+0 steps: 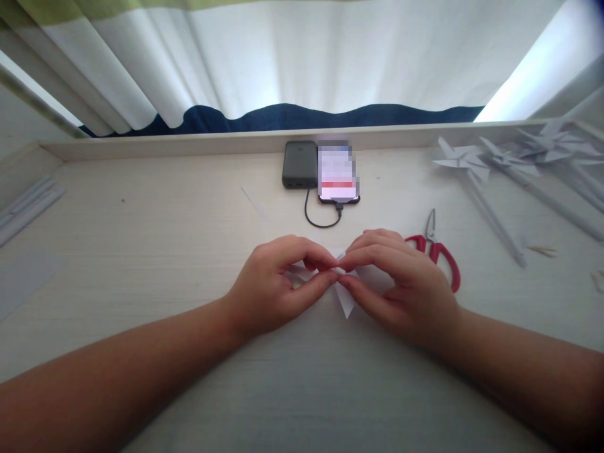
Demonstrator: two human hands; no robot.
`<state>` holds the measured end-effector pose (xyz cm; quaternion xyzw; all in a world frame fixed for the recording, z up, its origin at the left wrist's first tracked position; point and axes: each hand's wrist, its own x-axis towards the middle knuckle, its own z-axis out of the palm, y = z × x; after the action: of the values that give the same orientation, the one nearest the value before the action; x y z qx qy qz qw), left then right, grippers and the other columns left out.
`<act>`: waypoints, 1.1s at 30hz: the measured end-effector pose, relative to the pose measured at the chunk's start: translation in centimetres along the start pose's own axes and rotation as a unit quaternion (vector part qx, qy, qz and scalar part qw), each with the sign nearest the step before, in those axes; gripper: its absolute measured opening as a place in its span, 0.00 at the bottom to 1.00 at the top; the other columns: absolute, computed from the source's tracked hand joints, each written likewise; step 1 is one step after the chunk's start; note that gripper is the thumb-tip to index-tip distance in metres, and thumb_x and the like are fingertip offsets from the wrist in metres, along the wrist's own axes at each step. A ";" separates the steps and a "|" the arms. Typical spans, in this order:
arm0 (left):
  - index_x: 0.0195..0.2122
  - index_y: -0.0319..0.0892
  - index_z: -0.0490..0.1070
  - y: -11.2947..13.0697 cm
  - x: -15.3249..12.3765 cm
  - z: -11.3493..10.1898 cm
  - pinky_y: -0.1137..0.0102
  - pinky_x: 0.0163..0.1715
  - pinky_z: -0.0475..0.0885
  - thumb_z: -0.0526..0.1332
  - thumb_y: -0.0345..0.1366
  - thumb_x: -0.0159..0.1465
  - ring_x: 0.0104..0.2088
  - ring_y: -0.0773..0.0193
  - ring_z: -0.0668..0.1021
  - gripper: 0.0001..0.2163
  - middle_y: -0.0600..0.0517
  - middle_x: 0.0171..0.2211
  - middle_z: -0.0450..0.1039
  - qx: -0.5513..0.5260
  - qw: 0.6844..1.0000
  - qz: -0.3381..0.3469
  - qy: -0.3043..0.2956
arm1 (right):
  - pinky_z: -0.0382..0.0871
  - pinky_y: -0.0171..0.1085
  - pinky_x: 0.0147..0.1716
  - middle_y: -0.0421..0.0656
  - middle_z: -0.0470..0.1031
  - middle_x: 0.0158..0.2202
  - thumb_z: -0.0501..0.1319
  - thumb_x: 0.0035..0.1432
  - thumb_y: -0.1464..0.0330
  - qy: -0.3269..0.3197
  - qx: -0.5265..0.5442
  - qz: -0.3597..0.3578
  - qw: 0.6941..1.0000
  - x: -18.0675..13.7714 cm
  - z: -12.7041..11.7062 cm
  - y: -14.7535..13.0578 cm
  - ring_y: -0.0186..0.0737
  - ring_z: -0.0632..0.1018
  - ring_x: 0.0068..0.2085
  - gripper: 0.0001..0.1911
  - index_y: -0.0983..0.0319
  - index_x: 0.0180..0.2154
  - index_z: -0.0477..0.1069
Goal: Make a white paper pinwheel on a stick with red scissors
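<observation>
A small folded piece of white paper (345, 303) lies on the pale wooden table (141, 251), mostly covered by my hands; one pointed corner sticks out toward me. My left hand (278, 283) pinches the paper with thumb and fingers curled. My right hand (396, 283) pinches it from the other side, fingertips meeting those of the left at the paper's middle. Red-handled scissors (441, 251) lie just behind my right hand.
A dark power bank (299, 163) and a phone (337, 173) joined by a cable sit at the table's back edge. Several finished paper pinwheels on sticks (509, 170) lie at the right. Paper strips (28, 207) and a sheet (23, 277) lie at the left. A curtain hangs behind.
</observation>
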<state>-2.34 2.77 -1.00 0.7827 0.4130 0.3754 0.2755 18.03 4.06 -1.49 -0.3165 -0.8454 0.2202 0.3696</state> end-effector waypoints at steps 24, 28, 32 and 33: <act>0.37 0.40 0.75 0.1 -0.1 -0.2 0.72 0.38 0.71 0.65 0.30 0.58 0.34 0.68 0.76 0.06 0.52 0.33 0.76 0.017 0.999 0.030 -0.005 | 0.66 0.46 0.46 0.44 0.76 0.31 0.62 0.57 0.73 0.005 -0.037 -0.031 0.999 0.1 -0.3 -0.2 0.41 0.75 0.37 0.02 0.62 0.34 0.73; 0.36 0.40 0.75 0.0 0.0 -0.1 0.72 0.37 0.71 0.65 0.31 0.59 0.34 0.68 0.76 0.04 0.52 0.32 0.76 0.013 1.000 0.027 -0.009 | 0.65 0.47 0.46 0.43 0.76 0.31 0.62 0.58 0.73 -0.003 -0.041 -0.028 0.999 0.1 -0.3 -0.2 0.40 0.75 0.36 0.02 0.62 0.33 0.73; 0.34 0.39 0.75 -0.1 0.0 -0.1 0.72 0.37 0.70 0.65 0.31 0.59 0.33 0.68 0.76 0.03 0.52 0.32 0.75 0.007 1.000 0.026 -0.011 | 0.65 0.47 0.45 0.43 0.76 0.31 0.62 0.58 0.73 -0.005 -0.039 -0.030 0.999 0.1 -0.3 -0.2 0.40 0.74 0.36 0.02 0.62 0.33 0.73; 0.34 0.39 0.75 -0.1 -0.1 -0.1 0.72 0.37 0.70 0.64 0.31 0.59 0.33 0.68 0.76 0.03 0.52 0.31 0.75 0.007 1.000 0.025 -0.013 | 0.65 0.47 0.45 0.44 0.76 0.31 0.62 0.58 0.73 -0.006 -0.038 -0.030 0.999 0.1 -0.3 -0.2 0.40 0.74 0.35 0.02 0.62 0.33 0.73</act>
<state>-2.52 2.75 -1.00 0.7996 0.3923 0.3693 0.2653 18.14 4.05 -1.15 -0.3037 -0.8644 0.1781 0.3589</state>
